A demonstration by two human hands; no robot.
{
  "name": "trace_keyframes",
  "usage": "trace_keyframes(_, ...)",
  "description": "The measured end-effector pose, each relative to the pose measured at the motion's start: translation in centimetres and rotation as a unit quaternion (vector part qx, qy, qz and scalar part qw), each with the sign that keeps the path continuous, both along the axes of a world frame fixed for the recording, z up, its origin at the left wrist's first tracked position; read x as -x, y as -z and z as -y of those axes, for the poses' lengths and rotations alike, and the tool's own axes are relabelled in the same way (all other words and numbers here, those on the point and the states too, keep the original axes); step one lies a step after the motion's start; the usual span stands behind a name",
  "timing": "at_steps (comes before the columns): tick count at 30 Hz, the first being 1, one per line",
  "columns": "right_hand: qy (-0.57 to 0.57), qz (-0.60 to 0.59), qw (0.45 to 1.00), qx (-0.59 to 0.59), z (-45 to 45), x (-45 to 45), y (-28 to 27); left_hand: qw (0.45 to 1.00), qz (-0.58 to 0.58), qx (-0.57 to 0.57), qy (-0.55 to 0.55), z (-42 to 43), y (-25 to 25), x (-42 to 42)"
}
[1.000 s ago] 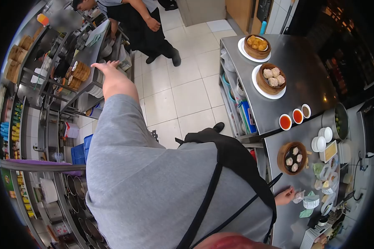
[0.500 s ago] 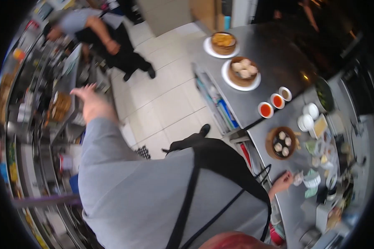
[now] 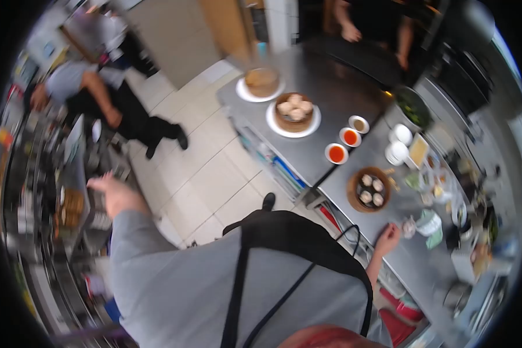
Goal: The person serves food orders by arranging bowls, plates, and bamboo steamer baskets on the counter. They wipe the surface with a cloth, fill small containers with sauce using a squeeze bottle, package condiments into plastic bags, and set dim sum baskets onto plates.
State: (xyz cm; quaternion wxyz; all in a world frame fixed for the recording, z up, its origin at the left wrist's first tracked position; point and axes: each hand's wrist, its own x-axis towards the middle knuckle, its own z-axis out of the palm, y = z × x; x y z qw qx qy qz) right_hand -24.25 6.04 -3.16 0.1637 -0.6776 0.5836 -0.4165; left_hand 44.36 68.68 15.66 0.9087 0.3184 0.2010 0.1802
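My left hand (image 3: 105,187) is stretched out to the left over the side with the steel shelving, fingers spread and holding nothing I can see. My right hand (image 3: 388,236) is at the near edge of the steel counter (image 3: 409,264), its fingers curled in; whether anything is inside them is hidden. Just beyond it lies a small clear, crumpled-looking item (image 3: 408,228). Close by are a white and green packet (image 3: 428,223) and a round bamboo steamer basket (image 3: 354,194) with several pale dumplings (image 3: 366,198) on a dark base.
A second dumpling basket (image 3: 294,123) on a white plate (image 3: 272,123), a blurred basket (image 3: 262,87), and sauce dishes (image 3: 336,153) stand farther along. White bowls (image 3: 397,152) are stacked behind. A co-worker (image 3: 90,95) stands at the left; another person's hands (image 3: 351,33) show across the counter.
The view has turned, so the counter and its baskets appear farther left. My right hand's fingers look more curled. More of the person across the counter shows. My left hand stays outstretched.
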Motion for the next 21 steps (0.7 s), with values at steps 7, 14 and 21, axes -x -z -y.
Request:
trace_keyframes(7, -0.028, -0.027, 0.999, 0.015, 0.2, 0.5, 0.4, 0.999, -0.038, 0.004, -0.031, -1.9, 2.9, -0.6)
trace_keyframes(14, -0.008, -0.01, 1.0, 0.008, 0.0, 0.2, 0.2, 0.991, -0.07, -0.097, -0.052, -0.1, 3.0, 2.9)
trace_keyframes(21, -0.057, 0.051, 0.997, -0.02, 3.2, 2.4, 4.7, 0.942, 0.052, -0.233, 0.238, 4.0, 2.5, -0.2)
